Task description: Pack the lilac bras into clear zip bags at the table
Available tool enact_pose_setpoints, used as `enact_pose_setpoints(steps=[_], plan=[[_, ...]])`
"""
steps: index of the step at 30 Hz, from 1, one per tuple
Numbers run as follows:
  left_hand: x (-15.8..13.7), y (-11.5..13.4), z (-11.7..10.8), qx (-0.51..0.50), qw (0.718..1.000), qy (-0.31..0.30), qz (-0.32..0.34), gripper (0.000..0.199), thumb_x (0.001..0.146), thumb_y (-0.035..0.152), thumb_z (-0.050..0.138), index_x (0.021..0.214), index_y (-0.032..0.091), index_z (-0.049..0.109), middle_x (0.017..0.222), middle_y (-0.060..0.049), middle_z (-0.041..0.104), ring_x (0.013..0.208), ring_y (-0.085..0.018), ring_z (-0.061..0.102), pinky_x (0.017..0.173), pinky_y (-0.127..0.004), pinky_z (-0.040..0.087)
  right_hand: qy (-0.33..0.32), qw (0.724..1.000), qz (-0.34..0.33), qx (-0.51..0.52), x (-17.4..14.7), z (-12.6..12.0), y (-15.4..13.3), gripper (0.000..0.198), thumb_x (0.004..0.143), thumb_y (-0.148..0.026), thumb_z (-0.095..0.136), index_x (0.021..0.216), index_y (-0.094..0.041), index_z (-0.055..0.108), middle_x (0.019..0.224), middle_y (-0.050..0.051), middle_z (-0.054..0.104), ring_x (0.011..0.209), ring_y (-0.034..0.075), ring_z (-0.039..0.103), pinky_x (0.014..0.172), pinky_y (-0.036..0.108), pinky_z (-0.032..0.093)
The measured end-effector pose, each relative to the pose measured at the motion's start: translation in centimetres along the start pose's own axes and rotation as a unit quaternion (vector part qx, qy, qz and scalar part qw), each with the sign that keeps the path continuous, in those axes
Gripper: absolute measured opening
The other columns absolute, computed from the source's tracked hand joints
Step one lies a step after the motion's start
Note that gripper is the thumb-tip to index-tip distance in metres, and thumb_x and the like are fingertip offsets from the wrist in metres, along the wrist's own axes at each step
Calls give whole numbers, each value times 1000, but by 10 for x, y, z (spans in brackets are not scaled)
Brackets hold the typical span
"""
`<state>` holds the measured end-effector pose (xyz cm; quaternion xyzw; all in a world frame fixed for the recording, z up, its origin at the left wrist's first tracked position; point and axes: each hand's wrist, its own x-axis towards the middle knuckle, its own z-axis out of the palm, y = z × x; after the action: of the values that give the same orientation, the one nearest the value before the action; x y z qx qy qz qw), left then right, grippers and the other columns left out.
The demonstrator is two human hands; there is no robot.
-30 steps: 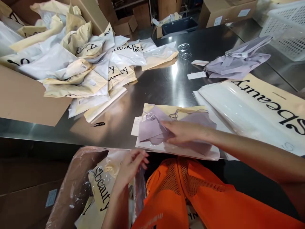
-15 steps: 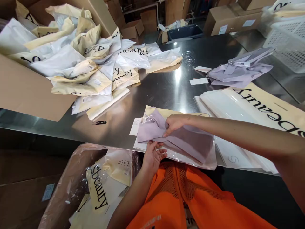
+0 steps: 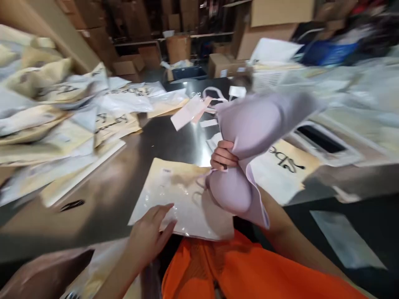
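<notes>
My right hand [image 3: 223, 155] is closed around a lavender bra [image 3: 254, 120], lifted above the table. Both moulded cups show, one above my fist and one below; the bra's upper end is blurred. White and pink paper tags [image 3: 188, 112] dangle from its straps. My left hand [image 3: 152, 230] lies with thumb and fingers apart at the lower left of a cream and clear plastic bag [image 3: 183, 199], and seems to touch it. That bag rests flat at the table's front edge, partly covered by the bra.
Piled packed bags [image 3: 71, 124] spill over the left of the metal table [image 3: 149, 149]. Printed bags [image 3: 286, 162] lie to the right, near a phone [image 3: 321, 139]. A small black item [image 3: 72, 205] is at front left. Cardboard boxes [image 3: 177, 47] stand behind.
My right hand has raised the bra off the bag and opened it out. My left hand has moved from the bra's lower edge onto the bag. The view has turned right.
</notes>
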<state>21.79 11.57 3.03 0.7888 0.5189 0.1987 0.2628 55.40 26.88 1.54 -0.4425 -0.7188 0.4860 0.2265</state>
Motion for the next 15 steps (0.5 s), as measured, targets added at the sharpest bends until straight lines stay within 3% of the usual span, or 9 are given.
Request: enact_pose_setpoints(steps=[2, 4, 6, 8, 10, 13, 14, 15], plan=[[-1, -40, 14, 183, 977, -19, 110, 38, 85, 42, 64, 117, 23, 74, 114, -13, 74, 111, -38, 67, 90, -51, 58, 59, 990, -10, 127, -14, -18, 12, 82, 79, -85, 7, 95, -26, 63, 44, -5, 23, 44, 17, 29, 57, 33, 45], [-1, -81, 27, 272, 942, -38, 195, 44, 83, 39, 65, 123, 21, 73, 124, -15, 71, 112, -39, 68, 86, -50, 60, 66, 950, -77, 296, -28, -31, 19, 70, 71, -90, 29, 80, -28, 59, 41, -7, 14, 41, 16, 24, 51, 30, 41], [-2, -114, 37, 315, 912, -78, 249, 47, 87, 34, 61, 133, 26, 67, 135, -11, 66, 120, -36, 65, 89, -44, 61, 3, 884, -181, 431, -37, -38, 20, 55, 68, -83, 53, 69, -28, 54, 36, -10, 11, 36, 15, 20, 43, 27, 37], [-4, -133, 42, 345, 894, -112, 262, 48, 91, 27, 54, 138, 29, 63, 142, -8, 60, 128, -35, 60, 95, -44, 59, -66, 821, -267, 500, -41, -39, 16, 44, 73, -69, 65, 65, -27, 51, 33, -12, 12, 32, 13, 17, 38, 24, 34], [-6, -135, 40, 363, 886, -151, 248, 49, 93, 20, 45, 138, 30, 63, 145, -6, 58, 134, -34, 54, 99, -44, 57, -121, 754, -338, 550, -42, -37, 10, 33, 80, -54, 69, 67, -27, 54, 32, -12, 19, 29, 11, 19, 37, 22, 35], [-3, -105, 25, 368, 885, -220, 180, 63, 88, 3, 33, 140, 27, 60, 150, -5, 53, 138, -27, 51, 96, -36, 58, -145, 663, -404, 614, -44, -35, -1, 13, 83, -37, 70, 77, -28, 63, 38, -10, 37, 34, 11, 36, 43, 21, 43], [0, -90, 19, 369, 885, -243, 145, 65, 87, 1, 31, 139, 25, 61, 148, -6, 55, 134, -26, 54, 93, -34, 59, -131, 655, -401, 627, -45, -35, -4, 9, 85, -35, 68, 81, -28, 65, 42, -8, 42, 39, 12, 44, 47, 21, 47], [4, -74, 13, 370, 881, -273, 110, 62, 87, 1, 31, 134, 23, 65, 143, -9, 60, 127, -27, 61, 91, -35, 59, -107, 666, -385, 630, -48, -35, -8, 8, 86, -36, 66, 86, -28, 66, 46, -6, 47, 46, 13, 52, 53, 23, 50]])
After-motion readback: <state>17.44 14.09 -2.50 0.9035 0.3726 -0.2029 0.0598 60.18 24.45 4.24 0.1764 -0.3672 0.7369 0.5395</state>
